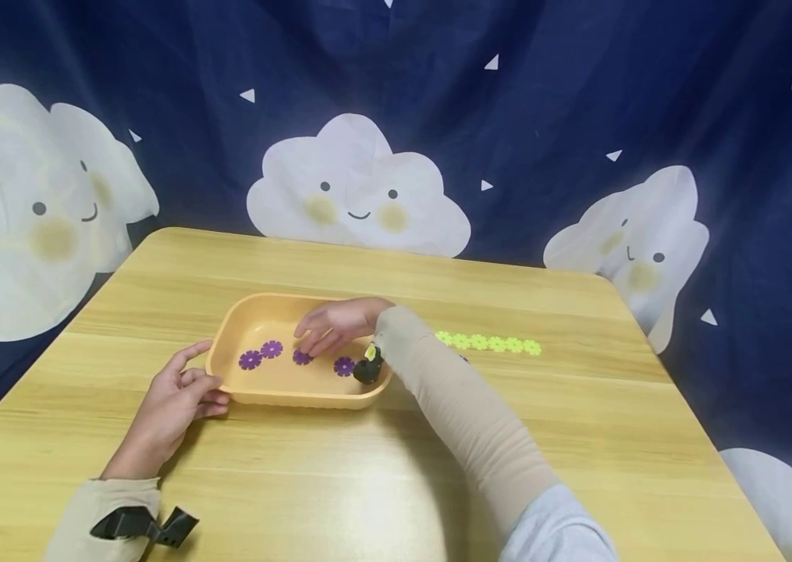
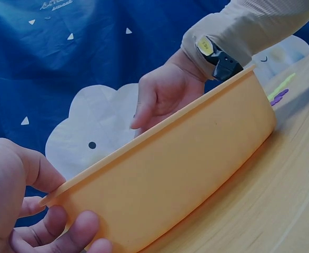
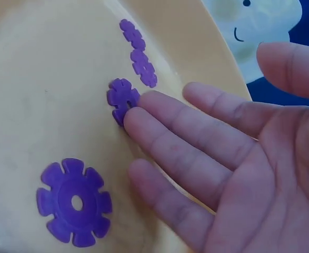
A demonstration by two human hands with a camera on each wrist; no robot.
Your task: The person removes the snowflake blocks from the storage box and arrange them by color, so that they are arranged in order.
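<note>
Head view: an orange tray (image 1: 227, 332) sits on the wooden bench (image 1: 578, 437). The left hand (image 1: 178, 402) grips the tray's near left corner, thumb over the rim and fingers curled against the outer wall. The right hand (image 1: 335, 324) reaches into the tray from the far side with fingers extended and relaxed. Four purple flower discs lie on the tray floor: a pair (image 1: 260, 354) toward the left hand, one touched disc (image 1: 301, 357) under the right fingertips, and one loose disc (image 1: 343, 365) nearer the tray's right end. A row of yellow-green discs (image 1: 487, 343) lies on the bench just beyond the tray's right end.

Left wrist view: the left hand (image 2: 22, 205) holds the tray corner, thumb above the rim, fingers below against the wall. The right hand (image 2: 167, 95) hangs over the tray interior, behind the tray wall (image 2: 186, 174).

Right wrist view: the right hand (image 3: 233, 163) is flat and holds nothing. Its fingertips (image 3: 136, 118) touch the edge of the touched disc (image 3: 121, 97). The loose disc (image 3: 74, 203) lies apart from the fingers, beside the palm. The pair (image 3: 137, 52) lies further along the tray floor, toward the tray rim (image 3: 196, 47).
</note>
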